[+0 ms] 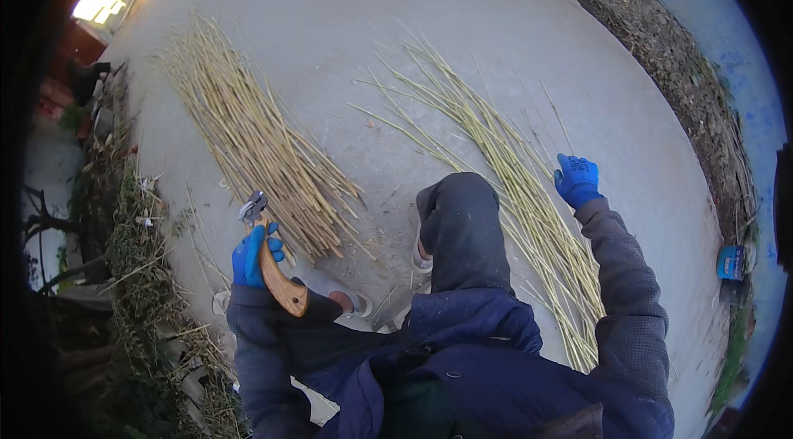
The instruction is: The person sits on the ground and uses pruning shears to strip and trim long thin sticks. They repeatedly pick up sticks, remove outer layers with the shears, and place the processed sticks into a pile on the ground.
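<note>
Head view: left hand grips pruners; right hand reaches, grip unclear, toward thin, light, bendy stalks on concrete.

On the grey concrete ground two lots of stalks lie apart. The dense bundle of cut pale straw-yellow reed stalks lies to the left, running from far left toward the person. The looser spread of longer greenish-yellow reed stalks lies to the right, passing beside the raised knee in dark trousers, which stands between the two lots. The blue-gloved left hand sits just before the near end of the bundle, gripping wooden-handled pruning shears. The blue-gloved right hand rests at the right edge of the spread. Weedy debris lines the ground's left side.
</note>
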{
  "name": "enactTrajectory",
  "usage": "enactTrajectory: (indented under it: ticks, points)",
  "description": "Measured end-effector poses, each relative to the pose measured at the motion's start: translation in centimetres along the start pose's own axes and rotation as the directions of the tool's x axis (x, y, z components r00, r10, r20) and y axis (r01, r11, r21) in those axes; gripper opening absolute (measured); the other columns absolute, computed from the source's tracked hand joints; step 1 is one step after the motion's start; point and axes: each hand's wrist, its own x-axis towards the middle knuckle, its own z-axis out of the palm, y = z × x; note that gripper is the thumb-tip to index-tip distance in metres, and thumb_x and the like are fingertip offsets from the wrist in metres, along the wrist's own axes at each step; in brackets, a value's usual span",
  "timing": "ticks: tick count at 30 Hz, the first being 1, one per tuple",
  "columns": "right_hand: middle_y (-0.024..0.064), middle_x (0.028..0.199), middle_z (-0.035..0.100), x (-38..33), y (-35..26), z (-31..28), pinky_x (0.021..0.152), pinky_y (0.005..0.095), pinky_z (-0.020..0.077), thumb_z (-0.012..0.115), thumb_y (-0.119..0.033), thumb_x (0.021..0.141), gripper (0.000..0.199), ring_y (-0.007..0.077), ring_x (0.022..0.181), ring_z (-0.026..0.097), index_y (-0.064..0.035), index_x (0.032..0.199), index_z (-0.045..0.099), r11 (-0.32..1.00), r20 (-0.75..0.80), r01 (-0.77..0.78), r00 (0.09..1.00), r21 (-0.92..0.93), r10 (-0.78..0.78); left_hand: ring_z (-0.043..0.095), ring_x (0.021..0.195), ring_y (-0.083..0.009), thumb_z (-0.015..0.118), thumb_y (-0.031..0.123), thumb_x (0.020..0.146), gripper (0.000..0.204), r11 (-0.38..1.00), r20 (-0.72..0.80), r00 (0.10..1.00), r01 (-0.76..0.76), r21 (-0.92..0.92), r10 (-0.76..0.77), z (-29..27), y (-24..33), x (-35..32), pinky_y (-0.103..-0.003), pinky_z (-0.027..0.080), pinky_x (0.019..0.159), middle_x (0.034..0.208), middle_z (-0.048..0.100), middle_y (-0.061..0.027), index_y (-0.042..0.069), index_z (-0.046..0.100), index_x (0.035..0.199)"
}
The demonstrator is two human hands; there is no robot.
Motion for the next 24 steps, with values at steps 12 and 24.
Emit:
enactTrajectory:
  ticks: [12,24]
  points:
    - [0.0252,0.119,0.062,8.7,-49.2,5.9,0.094,0.0441,0.0479,0.059,-0.054,0.082,0.063,0.0393,0.110,0.061,-0.0014,0.118,0.062,0.814,0.490,0.213,0.706,0.541,-0.511,0.063,0.062,-0.0176,0.060,0.026,0.095,0.041,0.986,-0.145,0.986,0.059,-0.153,-0.082,-0.7,2.7,-1.8,-0.028,0.054,0.058,0.076,0.066,-0.0110,-0.007,0.058,0.119]
    - [0.0185,0.109,0.068,4.2,-56.1,18.7,0.087,0.0460,0.0513,0.063,-0.045,0.082,0.043,0.0346,0.104,0.065,-0.0101,0.108,0.066,0.875,0.577,0.157,0.696,0.458,-0.427,0.065,0.072,-0.0184,0.055,0.023,0.098,0.041,0.939,0.020,0.966,0.255,-0.229,-0.258,-0.5,4.7,-2.6,-0.032,0.054,0.069,0.082,0.067,-0.0144,-0.012,0.054,0.120]
